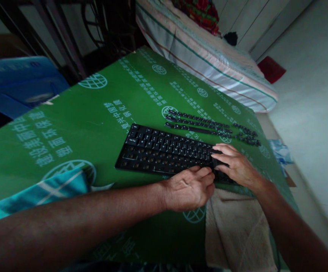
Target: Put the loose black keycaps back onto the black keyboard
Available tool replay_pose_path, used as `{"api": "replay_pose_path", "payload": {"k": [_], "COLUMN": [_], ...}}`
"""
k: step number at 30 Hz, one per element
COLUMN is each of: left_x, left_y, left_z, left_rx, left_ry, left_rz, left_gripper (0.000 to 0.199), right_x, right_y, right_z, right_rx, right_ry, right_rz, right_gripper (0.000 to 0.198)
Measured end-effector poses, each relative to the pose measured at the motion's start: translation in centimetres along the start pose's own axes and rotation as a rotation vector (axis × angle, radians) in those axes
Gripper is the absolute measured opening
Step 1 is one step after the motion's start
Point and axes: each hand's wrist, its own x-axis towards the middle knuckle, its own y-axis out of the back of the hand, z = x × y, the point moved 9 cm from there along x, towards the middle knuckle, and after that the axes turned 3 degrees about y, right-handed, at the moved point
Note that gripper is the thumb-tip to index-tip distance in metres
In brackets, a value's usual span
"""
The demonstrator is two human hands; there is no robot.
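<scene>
Your black keyboard lies slantwise on the green table, just below the middle of the frame, its upper rows capped and its lower rows showing many bare key mounts. Your left hand is at its lower edge, right of centre, fingers curled together; you hide their tips, so I cannot tell whether they pinch anything. Your right hand rests on the keyboard's right end, its fingers partly extended, with gaps between them.

Above the keyboard, right of centre, you have loose keycaps in three long rows, running toward a closer cluster of small keycaps on the right.

Your left forearm crosses the lower left and covers part of a teal checked cloth. At the lower right, a brown cloth lies just below the keyboard, next to your right forearm. Your two hands block the view of the keyboard's right end.

A blue piece of furniture stands beyond the table at the upper left. Across the top right runs a bed, bearing red patterned fabric and a small black item.
</scene>
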Motion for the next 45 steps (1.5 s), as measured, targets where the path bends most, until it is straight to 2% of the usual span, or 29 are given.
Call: {"api": "replay_pose_path", "payload": {"k": [3,9,20,32,45], "left_x": [0.4,1.3,1.5,1.6,1.5], "left_y": [-0.6,-2.1,-2.9,-3.0,-3.4], "left_z": [0.0,-1.2,-2.0,-2.0,-2.0], "left_rx": [0.047,0.029,-0.018,0.001,-0.014], "left_ry": [-0.001,0.100,0.103,0.097,0.108], "left_rz": [-0.022,-0.094,-0.164,-0.182,-0.182], "left_gripper": [0.024,0.038,0.062,0.063,0.063], "right_x": [-0.1,0.0,0.0,0.2,0.2], "right_y": [-0.1,0.0,-0.2,0.0,-0.4], "right_z": [0.1,0.2,0.6,0.3,0.4], "right_rx": [-0.001,0.010,0.067,0.070,0.061], "right_ry": [0.005,0.003,-0.011,-0.002,-0.013], "right_rz": [0.008,0.043,0.065,0.089,0.046], "right_gripper": [0.027,0.027,0.026,0.022,0.022]}}
